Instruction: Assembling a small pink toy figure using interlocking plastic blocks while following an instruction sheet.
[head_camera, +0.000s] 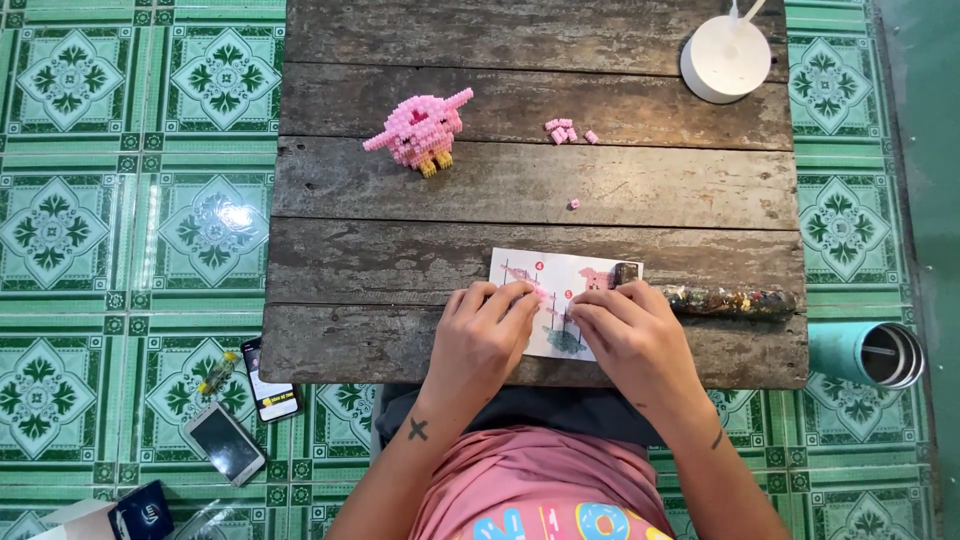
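Both hands rest on a printed instruction sheet (560, 272) at the near edge of a weathered wooden table (400, 260). My left hand (482, 335) pinches a small pink brick piece against the sheet with its fingertips. My right hand (630, 335) lies beside it, fingers curled down on the paper; whether it holds a piece is hidden. A finished pink brick-built bird figure (420, 128) stands at the far left of the table. A small heap of loose pink bricks (566, 131) lies further back, and a single pink brick (574, 203) sits nearer.
A white round lamp base (726, 60) stands at the far right corner. A clear tube of mixed small pieces (730, 300) lies right of the sheet. On the green tiled floor lie two phones (245, 415), a dark box (140, 512) and a teal cup (865, 352).
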